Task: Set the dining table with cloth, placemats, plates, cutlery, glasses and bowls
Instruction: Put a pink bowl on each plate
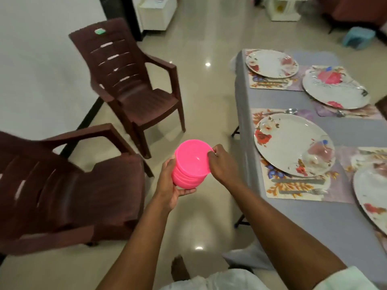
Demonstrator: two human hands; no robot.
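Observation:
A stack of pink plastic bowls [189, 164] is held above the floor, left of the table. My left hand [170, 185] cups the stack from below and the side. My right hand [219, 162] pinches the rim of the top bowl. The table [293, 216], covered by a grey cloth, stands at the right. On it lie floral placemats [293, 188] bearing white flowered plates [289, 141]. A spoon [282, 111] lies beyond the near plate and a fork [303, 191] on its near side. A clear glass [320, 151] stands on the near plate.
Two dark brown plastic chairs stand on the tiled floor, one near left [62, 185] and one farther back [129, 84]. A blue stool [358, 36] and white furniture [157, 11] are at the far side of the room. My foot [180, 268] shows below.

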